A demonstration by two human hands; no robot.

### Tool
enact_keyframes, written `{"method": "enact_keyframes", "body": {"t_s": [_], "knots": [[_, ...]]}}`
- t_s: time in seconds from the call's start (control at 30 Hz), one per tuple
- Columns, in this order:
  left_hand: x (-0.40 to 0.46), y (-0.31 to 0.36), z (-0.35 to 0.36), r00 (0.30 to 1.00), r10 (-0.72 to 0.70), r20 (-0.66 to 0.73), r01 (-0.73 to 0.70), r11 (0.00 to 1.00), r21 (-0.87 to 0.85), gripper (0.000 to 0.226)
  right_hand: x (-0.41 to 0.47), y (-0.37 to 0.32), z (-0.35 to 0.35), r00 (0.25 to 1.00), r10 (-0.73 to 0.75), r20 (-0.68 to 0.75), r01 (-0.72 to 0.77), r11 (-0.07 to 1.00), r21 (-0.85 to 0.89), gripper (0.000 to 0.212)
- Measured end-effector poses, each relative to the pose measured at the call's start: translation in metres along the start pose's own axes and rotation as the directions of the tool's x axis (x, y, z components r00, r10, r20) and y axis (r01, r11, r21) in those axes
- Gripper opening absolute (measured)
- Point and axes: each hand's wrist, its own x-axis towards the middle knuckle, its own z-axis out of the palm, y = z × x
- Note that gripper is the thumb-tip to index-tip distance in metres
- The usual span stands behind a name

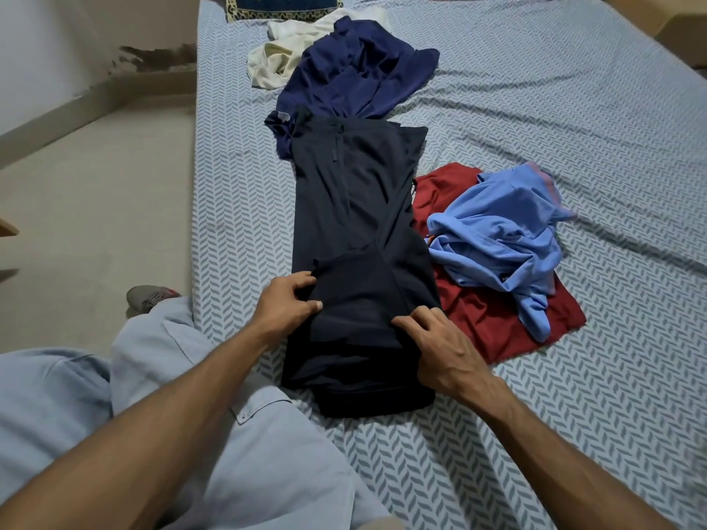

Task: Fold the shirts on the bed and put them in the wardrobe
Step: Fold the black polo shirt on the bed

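Observation:
A black shirt (352, 208) lies lengthwise on the bed (535, 434), folded into a narrow strip with its lower end turned up. My left hand (285, 306) pinches the left edge of that turned-up fold. My right hand (440, 346) grips the fold's right edge with curled fingers. Behind the black shirt lies a crumpled navy shirt (359, 66) and a cream garment (275, 65). To the right, a light blue shirt (501, 239) is heaped on a red shirt (486, 323). No wardrobe is in view.
The bed has a grey-blue herringbone sheet and a dark patterned pillow (283, 5) at its head. Beige floor (88, 208) runs along the bed's left side, with a shoe (149, 296) by the edge. My knee in pale trousers (229, 434) rests against the bed.

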Motion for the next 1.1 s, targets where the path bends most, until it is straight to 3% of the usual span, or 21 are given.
{"method": "enact_keyframes", "body": {"t_s": [0.13, 0.23, 0.33, 0.43, 0.57, 0.63, 0.8, 0.9, 0.97, 1.0, 1.07, 1.1], "knots": [[0.011, 0.027, 0.000, 0.983, 0.175, -0.060, -0.134, 0.895, 0.426, 0.037, -0.005, 0.000, -0.016, 0.999, 0.007, 0.038, -0.009, 0.999, 0.033, 0.069], [0.034, 0.050, 0.007, 0.957, 0.288, -0.032, -0.235, 0.836, 0.495, 0.039, 0.018, 0.003, -0.030, 0.996, 0.082, -0.028, -0.075, 0.977, 0.197, 0.048], [0.056, 0.077, 0.020, 0.940, 0.330, 0.089, -0.340, 0.868, 0.363, 0.035, 0.075, 0.012, -0.042, 0.963, 0.252, -0.098, -0.208, 0.922, 0.327, 0.028], [0.089, 0.086, 0.031, 0.948, 0.253, 0.192, -0.297, 0.922, 0.249, 0.044, 0.153, 0.033, -0.058, 0.897, 0.426, -0.115, -0.347, 0.842, 0.412, 0.018], [0.130, 0.080, 0.035, 0.954, 0.077, 0.290, -0.106, 0.991, 0.085, 0.046, 0.249, 0.071, -0.070, 0.799, 0.595, -0.089, -0.481, 0.720, 0.500, 0.022], [0.145, 0.081, 0.036, 0.938, 0.012, 0.346, -0.015, 1.000, 0.006, 0.039, 0.292, 0.100, -0.067, 0.722, 0.691, -0.033, -0.557, 0.609, 0.566, 0.021], [0.157, 0.074, 0.039, 0.903, -0.013, 0.430, 0.073, 0.990, -0.123, 0.031, 0.380, 0.204, -0.024, 0.517, 0.851, 0.090, -0.673, 0.339, 0.657, 0.034], [0.160, 0.070, 0.037, 0.867, -0.009, 0.498, 0.092, 0.985, -0.143, 0.025, 0.403, 0.212, -0.020, 0.416, 0.904, 0.096, -0.655, 0.224, 0.721, 0.053], [0.159, 0.072, 0.035, 0.855, -0.009, 0.519, 0.092, 0.987, -0.134, 0.024, 0.404, 0.187, -0.040, 0.370, 0.926, 0.077, -0.628, 0.188, 0.755, 0.053], [0.159, 0.073, 0.035, 0.856, -0.015, 0.517, 0.095, 0.987, -0.129, 0.026, 0.407, 0.179, -0.046, 0.366, 0.929, 0.052, -0.608, 0.196, 0.769, 0.041], [0.158, 0.074, 0.032, 0.858, -0.002, 0.514, 0.098, 0.982, -0.160, 0.030, 0.415, 0.162, -0.062, 0.393, 0.918, -0.051, -0.576, 0.289, 0.765, 0.019], [0.156, 0.075, 0.029, 0.853, 0.011, 0.522, 0.110, 0.973, -0.202, 0.029, 0.418, 0.154, -0.068, 0.428, 0.897, -0.110, -0.560, 0.358, 0.747, 0.028]]}}
